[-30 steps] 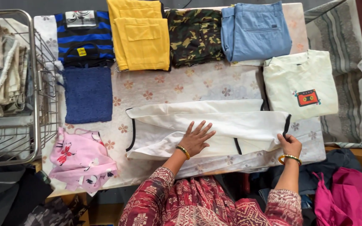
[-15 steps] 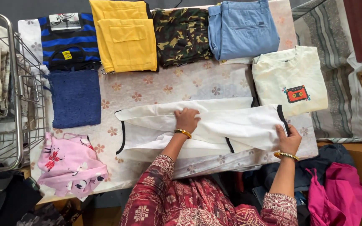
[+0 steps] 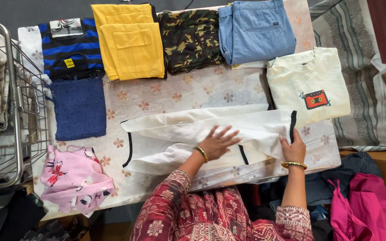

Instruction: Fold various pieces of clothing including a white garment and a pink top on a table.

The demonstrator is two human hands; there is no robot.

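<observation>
Since the earlier frames the right hand has carried the white garment's end from the table edge inward, leaving the piece shorter and doubled. Left hand lies flat, fingers spread, pressing mid-garment; right hand pinches the black-trimmed end, though the grip is partly hidden. Garment lies across the floral table cover, white with black trim

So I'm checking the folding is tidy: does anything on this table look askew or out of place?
Mostly neat. The pink floral garment at the near left corner lies crumpled and tilted, unlike the squared piles. The white garment under the left hand and right hand is only part-folded.
</observation>
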